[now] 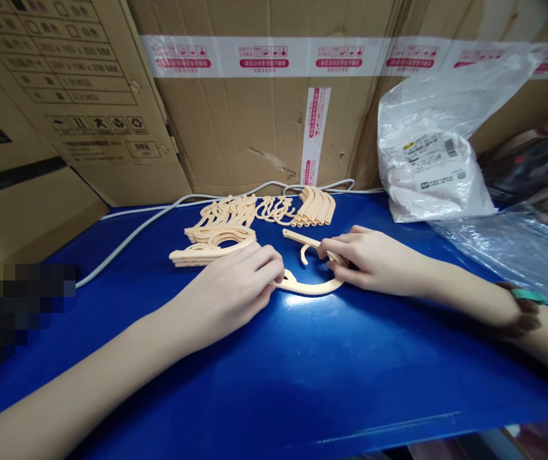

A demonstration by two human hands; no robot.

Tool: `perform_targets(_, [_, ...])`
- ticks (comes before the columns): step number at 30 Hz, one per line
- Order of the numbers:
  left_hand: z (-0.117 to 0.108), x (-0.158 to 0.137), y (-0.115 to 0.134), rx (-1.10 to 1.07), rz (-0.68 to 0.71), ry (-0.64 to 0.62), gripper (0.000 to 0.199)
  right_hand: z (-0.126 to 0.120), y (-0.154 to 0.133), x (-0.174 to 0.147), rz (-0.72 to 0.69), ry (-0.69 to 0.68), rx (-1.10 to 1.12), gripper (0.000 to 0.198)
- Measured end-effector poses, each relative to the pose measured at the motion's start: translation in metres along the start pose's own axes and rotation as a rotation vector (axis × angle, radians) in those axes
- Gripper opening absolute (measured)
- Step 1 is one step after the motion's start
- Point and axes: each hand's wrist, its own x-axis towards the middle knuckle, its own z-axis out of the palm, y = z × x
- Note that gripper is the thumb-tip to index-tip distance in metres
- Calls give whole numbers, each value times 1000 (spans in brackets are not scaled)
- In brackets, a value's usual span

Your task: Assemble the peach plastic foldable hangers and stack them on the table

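Okay, so both your hands are busy with the same cream plastic hanger (309,289). Your right hand (367,259) has it pinched between thumb and fingers, right around where the curved arm, the hook and the straighter bar come together. Your fingers cover that spot, so I can't tell how the pieces join up in there. Your left hand (245,278) is closed on the other end of the curved arm, knuckles up, and it hides most of that end too. The hanger sits low over the middle of the blue tabletop (302,383), with the curve bowing toward you and the bar pointing away to the back left.

Just behind your left hand there's a neat stack of cream hangers (199,255). Past that, near the back edge, you've got a jumble of wavy cream pieces (228,209), then some loose hooks (274,207), then a row of curved arms (316,206) lined up side by side.

A pale cable (137,233) snakes along behind all that, up against the big cardboard box (249,121) with red-and-white tape. Back right, a white plastic bag (434,160) with a printed label slumps beside some clear plastic wrap (513,246). Oh, and you're wearing a brown bracelet (525,316) on your right wrist.
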Motion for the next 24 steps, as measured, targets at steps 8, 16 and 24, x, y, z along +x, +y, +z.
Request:
perform_targets(8, [2, -2, 0, 50, -64, 17, 14, -2, -10, -2, -101, -32, -7, 19])
perform_targets(16, [3, -3, 0, -4, -108, -27, 13, -2, -25, -7, -120, -61, 13, 27])
perform_targets(24, [2, -4, 9, -74, -248, -7, 20, 1, -42, -7, -139, -78, 137, 27])
